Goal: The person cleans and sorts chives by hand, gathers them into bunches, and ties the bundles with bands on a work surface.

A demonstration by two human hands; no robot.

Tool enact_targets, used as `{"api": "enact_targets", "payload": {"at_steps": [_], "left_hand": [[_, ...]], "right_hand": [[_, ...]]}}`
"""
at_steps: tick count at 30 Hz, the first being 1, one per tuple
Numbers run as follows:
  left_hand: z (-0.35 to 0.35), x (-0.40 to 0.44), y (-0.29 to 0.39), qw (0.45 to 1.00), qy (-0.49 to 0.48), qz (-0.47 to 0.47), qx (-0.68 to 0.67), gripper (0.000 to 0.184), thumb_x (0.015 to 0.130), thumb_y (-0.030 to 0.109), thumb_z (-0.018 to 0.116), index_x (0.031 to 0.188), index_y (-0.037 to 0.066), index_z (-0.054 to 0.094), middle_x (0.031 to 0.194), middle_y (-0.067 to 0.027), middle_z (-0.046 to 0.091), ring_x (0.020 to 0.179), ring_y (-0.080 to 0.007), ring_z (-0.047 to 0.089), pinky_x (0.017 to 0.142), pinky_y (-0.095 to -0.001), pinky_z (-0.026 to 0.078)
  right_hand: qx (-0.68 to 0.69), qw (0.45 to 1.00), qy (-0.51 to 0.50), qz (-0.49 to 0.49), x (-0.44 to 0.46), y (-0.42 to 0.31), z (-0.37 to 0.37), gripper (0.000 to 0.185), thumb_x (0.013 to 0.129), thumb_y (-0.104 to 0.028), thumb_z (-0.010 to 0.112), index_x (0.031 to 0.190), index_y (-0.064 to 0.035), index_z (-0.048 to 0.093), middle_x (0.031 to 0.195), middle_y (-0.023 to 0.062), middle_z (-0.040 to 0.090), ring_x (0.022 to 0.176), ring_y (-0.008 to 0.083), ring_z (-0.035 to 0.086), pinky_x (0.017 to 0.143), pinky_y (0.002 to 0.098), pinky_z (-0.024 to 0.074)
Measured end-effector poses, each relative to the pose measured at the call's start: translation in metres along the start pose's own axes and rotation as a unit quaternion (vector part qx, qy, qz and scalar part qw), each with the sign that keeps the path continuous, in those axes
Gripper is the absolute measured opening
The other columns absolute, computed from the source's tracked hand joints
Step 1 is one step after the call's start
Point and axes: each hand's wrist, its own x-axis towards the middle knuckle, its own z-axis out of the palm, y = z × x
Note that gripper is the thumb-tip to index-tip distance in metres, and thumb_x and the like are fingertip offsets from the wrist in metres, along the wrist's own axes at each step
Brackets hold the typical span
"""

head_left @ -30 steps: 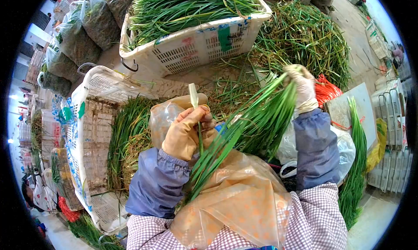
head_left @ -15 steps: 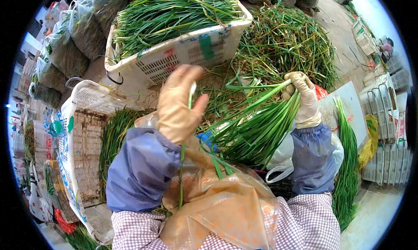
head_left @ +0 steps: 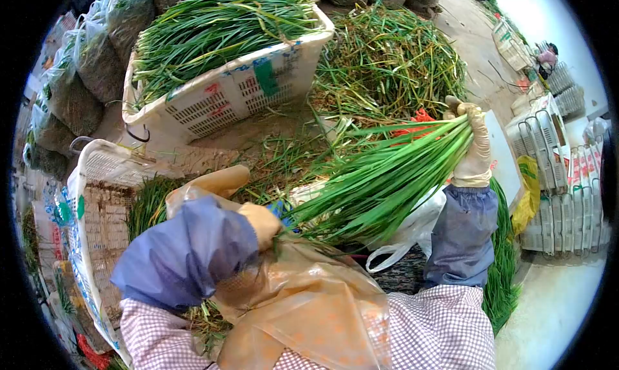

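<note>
The right hand (head_left: 477,144) held the green bunch (head_left: 393,176) by its pale ends — best gripped snugly, uncrushed; how wide the left hand (head_left: 261,224) was, I couldn't tell.

Single head-worn view, facing forward and down, near lap.

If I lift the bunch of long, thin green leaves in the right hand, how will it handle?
The bunch of long, thin green leaves will likely be floppy: its free ends fan out and slope down from the pale-gloved right hand. Single leaves might slip out, as no tie shows. It looks light for its length.
</note>
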Motion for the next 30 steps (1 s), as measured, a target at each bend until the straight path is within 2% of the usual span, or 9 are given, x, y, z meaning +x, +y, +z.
{"api": "enact_targets", "payload": {"at_steps": [2, 5, 13, 16, 18, 19, 21, 25, 30], "left_hand": [[0.006, -0.003, -0.012, 0.997, 0.027, -0.070, 0.005, 0.019, 0.066, 0.014, 0.064, 0.082, 0.007, 0.071, 0.078, -0.0169, 0.066, 0.077, -0.0308, 0.066, 0.068, -0.0434, 0.052], [-0.008, -0.009, -0.044, 0.950, 0.254, -0.112, 0.144, 0.009, 0.059, 0.019, 0.066, 0.061, 0.011, 0.068, 0.064, -0.0101, 0.063, 0.068, -0.0279, 0.064, 0.067, -0.0456, 0.046], [-0.056, -0.034, -0.081, 0.954, 0.221, -0.204, 0.014, 0.032, 0.066, 0.027, 0.067, 0.094, 0.012, 0.069, 0.084, -0.0147, 0.067, 0.081, -0.0311, 0.064, 0.078, -0.0481, 0.045], [-0.077, -0.051, -0.057, 0.920, 0.374, -0.098, -0.065, 0.039, 0.077, 0.025, 0.067, 0.112, 0.008, 0.063, 0.107, -0.0149, 0.064, 0.098, -0.0313, 0.061, 0.087, -0.0448, 0.046], [-0.099, -0.058, -0.012, 0.837, 0.357, 0.062, -0.411, 0.037, 0.081, 0.018, 0.068, 0.115, 0.006, 0.061, 0.112, -0.0100, 0.064, 0.104, -0.0242, 0.060, 0.091, -0.0368, 0.046], [-0.103, -0.059, 0.013, 0.723, 0.267, 0.135, -0.623, 0.034, 0.084, 0.016, 0.068, 0.115, 0.003, 0.061, 0.112, -0.0089, 0.064, 0.105, -0.0199, 0.059, 0.093, -0.0332, 0.046], [-0.095, -0.044, 0.038, 0.693, 0.144, 0.236, -0.665, 0.031, 0.086, 0.014, 0.067, 0.114, 0.001, 0.061, 0.110, -0.0070, 0.064, 0.103, -0.0133, 0.058, 0.092, -0.0283, 0.046], [-0.082, -0.031, 0.080, 0.741, 0.146, 0.197, -0.625, 0.022, 0.086, 0.014, 0.067, 0.103, 0.001, 0.066, 0.094, -0.0037, 0.068, 0.088, -0.0125, 0.060, 0.083, -0.0258, 0.047], [-0.070, -0.013, 0.066, 0.485, 0.336, 0.025, -0.807, 0.018, 0.089, 0.022, 0.063, 0.090, 0.004, 0.066, 0.072, 0.0028, 0.059, 0.060, -0.0031, 0.050, 0.050, -0.0188, 0.040]], "right_hand": [[-0.004, 0.999, 0.033, -0.026, -0.001, -0.008, -0.007, 0.023, 0.084, -0.025, 0.068, 0.095, -0.0058, 0.060, 0.106, 0.0125, 0.061, 0.083, 0.0170, 0.058, 0.076, 0.0300, 0.0510], [0.015, 0.997, 0.060, -0.037, -0.006, -0.015, -0.017, 0.024, 0.084, -0.026, 0.068, 0.095, -0.0068, 0.059, 0.101, 0.0103, 0.062, 0.084, 0.0172, 0.057, 0.076, 0.0312, 0.0515], [0.006, 0.995, 0.031, -0.096, -0.018, -0.030, -0.016, 0.023, 0.086, -0.029, 0.065, 0.092, -0.0086, 0.056, 0.081, 0.0039, 0.057, 0.081, 0.0186, 0.053, 0.069, 0.0314, 0.0483], [-0.001, 0.992, -0.039, -0.120, -0.018, -0.025, -0.008, 0.020, 0.086, -0.028, 0.065, 0.090, -0.0095, 0.056, 0.077, 0.0036, 0.056, 0.077, 0.0191, 0.053, 0.066, 0.0296, 0.0472], [0.076, 0.982, -0.143, -0.102, -0.014, -0.021, 0.005, 0.016, 0.087, -0.024, 0.064, 0.088, -0.0096, 0.056, 0.075, 0.0042, 0.058, 0.070, 0.0180, 0.055, 0.059, 0.0291, 0.0472], [0.078, 0.981, -0.144, -0.099, -0.008, -0.011, 0.007, 0.016, 0.087, -0.024, 0.064, 0.088, -0.0096, 0.056, 0.075, 0.0042, 0.058, 0.070, 0.0180, 0.055, 0.059, 0.0291, 0.0472], [-0.136, 0.986, 0.046, -0.085, 0.006, 0.014, 0.009, 0.015, 0.088, -0.022, 0.063, 0.087, -0.0086, 0.057, 0.074, 0.0051, 0.062, 0.065, 0.0162, 0.057, 0.056, 0.0293, 0.0474], [-0.174, 0.972, -0.010, -0.159, -0.015, 0.026, 0.059, 0.012, 0.086, -0.015, 0.065, 0.086, -0.0045, 0.059, 0.073, 0.0087, 0.063, 0.066, 0.0147, 0.059, 0.062, 0.0276, 0.0462], [-0.164, 0.968, -0.036, -0.186, -0.021, 0.029, 0.070, 0.009, 0.084, -0.010, 0.064, 0.086, -0.0041, 0.058, 0.073, 0.0102, 0.062, 0.066, 0.0165, 0.058, 0.062, 0.0291, 0.0454]]}}
